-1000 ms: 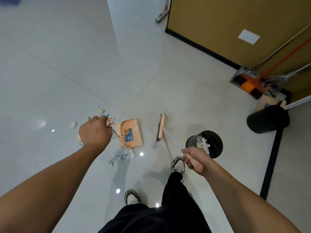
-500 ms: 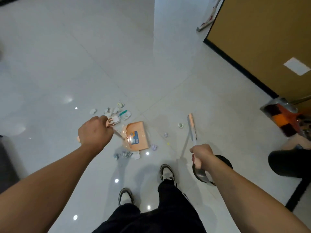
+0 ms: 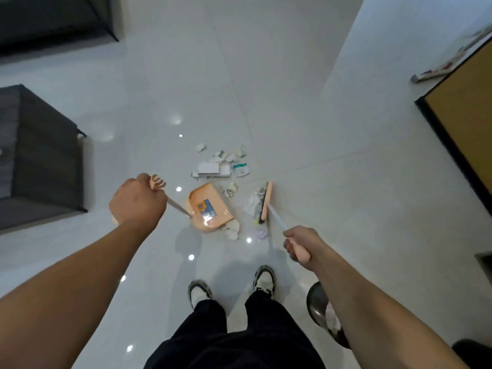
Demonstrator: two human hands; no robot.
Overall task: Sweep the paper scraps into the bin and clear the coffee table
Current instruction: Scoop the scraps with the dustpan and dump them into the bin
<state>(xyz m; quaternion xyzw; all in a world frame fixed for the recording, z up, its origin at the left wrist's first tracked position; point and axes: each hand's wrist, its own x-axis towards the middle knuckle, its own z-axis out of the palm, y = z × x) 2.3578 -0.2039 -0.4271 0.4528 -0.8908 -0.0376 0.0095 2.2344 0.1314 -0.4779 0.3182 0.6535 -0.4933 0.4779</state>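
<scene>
2 bare hands work over a glossy pale tiled floor. The left hand is curled tight around the peach handle of a dustpan, whose tray rests on the tiles toward 12 o'clock from the person's shoes. The right hand is wrapped firmly around the pink grip of a broom; its white shaft runs toward 11 o'clock from that hand down to the peach broom head, which stands on the floor just at 3 o'clock of the dustpan.

The paper scraps lie mostly in a loose heap at 12 o'clock of the dustpan, with white torn pieces and a greenish wrapper among them. A few more crumpled bits sit between the dustpan and the broom head, some touching the bristles, and another white wad lies against the tray's near edge at 6 o'clock.

A round dark bin with white paper inside stands at 4 o'clock of the right shoe, partly hidden behind the right forearm. A dark coffee table stands at 9 o'clock of the left hand, well apart from the scraps. A brown panel with black trim fills the 2 o'clock side.
</scene>
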